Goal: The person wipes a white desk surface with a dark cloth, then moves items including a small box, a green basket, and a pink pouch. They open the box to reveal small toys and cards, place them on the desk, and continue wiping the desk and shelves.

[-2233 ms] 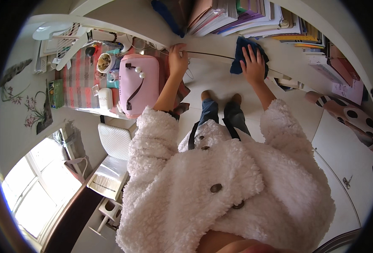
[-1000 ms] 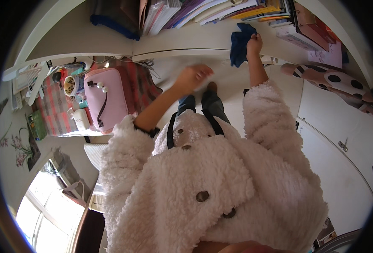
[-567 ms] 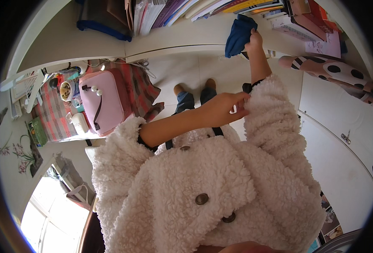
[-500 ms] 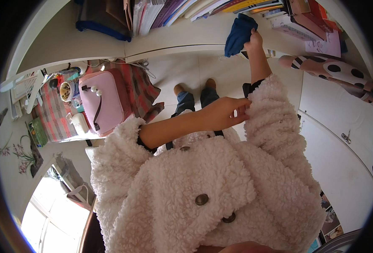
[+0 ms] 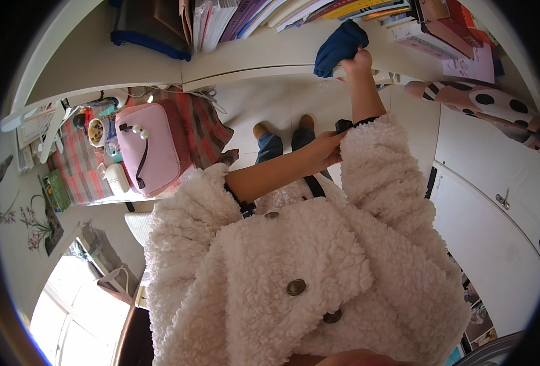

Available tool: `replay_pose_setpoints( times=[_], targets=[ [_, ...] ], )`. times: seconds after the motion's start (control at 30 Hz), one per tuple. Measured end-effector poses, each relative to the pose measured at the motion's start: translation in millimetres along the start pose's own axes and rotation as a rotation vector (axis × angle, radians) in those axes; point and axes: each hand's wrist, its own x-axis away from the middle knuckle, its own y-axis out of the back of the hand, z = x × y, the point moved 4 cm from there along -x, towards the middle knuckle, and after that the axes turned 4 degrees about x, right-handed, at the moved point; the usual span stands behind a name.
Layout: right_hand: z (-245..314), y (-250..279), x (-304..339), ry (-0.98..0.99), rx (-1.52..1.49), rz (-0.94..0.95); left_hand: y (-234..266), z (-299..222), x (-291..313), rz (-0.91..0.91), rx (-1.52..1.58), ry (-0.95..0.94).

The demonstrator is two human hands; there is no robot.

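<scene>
My right hand is closed round a bunched dark blue cloth above the front edge of the white shelf. Part of the cloth overlaps the shelf board. Across my body, my left hand grips the cuff of the fluffy white right sleeve. That sleeve is pushed partway up my forearm, and a dark inner cuff shows at its end. The left fingertips are partly hidden by the fleece.
Books line the shelf's back, with boxes to the right. At left, a pink case rests on a plaid cloth near a white bottle. A spotted pink item hangs by the white cabinet door.
The blue cloth and my right hand have shifted slightly left. My left hand has moved left and down, from reaching at the right sleeve with fingers apart to gripping its cuff.
</scene>
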Motion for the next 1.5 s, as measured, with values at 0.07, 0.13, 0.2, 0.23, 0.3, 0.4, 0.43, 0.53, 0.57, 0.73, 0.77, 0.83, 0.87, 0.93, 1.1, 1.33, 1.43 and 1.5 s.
replay_pose_setpoints(
  times=[0.07, 0.13, 0.2, 0.23, 0.3, 0.4, 0.43, 0.53, 0.57, 0.73, 0.77, 0.83, 0.87, 0.93, 1.1, 1.33, 1.43, 1.5],
  targets=[
    [-2, 2, 7, 0.126, 0.181, -0.152, -4, -7, 7, -0.016, -0.128, -0.047],
    [2, -11, 25, 0.579, 0.926, -0.145, -9, -12, 13, -0.120, -0.265, -0.018],
    [-7, -28, 47, 0.962, 1.442, -0.095, -12, -9, 23, -0.257, -0.378, 0.036],
    [-14, -32, 54, 0.990, 1.571, -0.046, -14, -9, 25, -0.255, -0.345, 0.046],
    [-24, -41, 67, 1.170, 1.700, 0.094, -17, -7, 28, -0.209, -0.258, 0.037],
    [-26, -43, 73, 1.160, 1.621, 0.132, -15, -3, 28, -0.141, -0.192, 0.015],
    [-25, -43, 74, 1.157, 1.607, 0.077, -13, 0, 28, -0.118, -0.171, 0.007],
    [-24, -42, 71, 1.098, 1.627, -0.023, 4, 11, 24, -0.111, -0.254, 0.085],
    [-27, -44, 72, 1.171, 1.654, 0.020, 13, 14, 20, -0.084, -0.351, 0.154],
    [-35, -48, 65, 1.428, 1.776, 0.241, 95, -43, -18, 0.017, -0.532, 0.066],
    [-37, -47, 62, 1.461, 1.840, 0.248, 119, -71, -12, -0.034, -0.682, -0.106],
    [-47, -45, 63, 1.575, 1.930, 0.265, 161, -130, 6, -0.350, -0.665, -0.386],
    [-54, -44, 60, 1.446, 1.978, 0.233, 171, -151, 24, -0.392, -0.686, -0.579],
    [-78, -47, 73, 1.509, 1.902, 0.223, 184, -181, 58, -0.574, -0.680, -0.768],
    [-186, -82, 120, 1.346, 1.984, 0.529, 163, -220, 135, -0.815, -1.054, -1.128],
    [-197, -89, 121, 1.454, 1.985, 0.987, 125, -228, 150, -0.985, -1.852, -1.314],
    [-124, -49, 96, 1.511, 2.016, 0.939, 126, -230, 129, -0.968, -1.818, -1.227],
    [-66, -17, 81, 1.550, 2.067, 0.761, 131, -230, 123, -0.991, -1.779, -1.189]
  ],
)
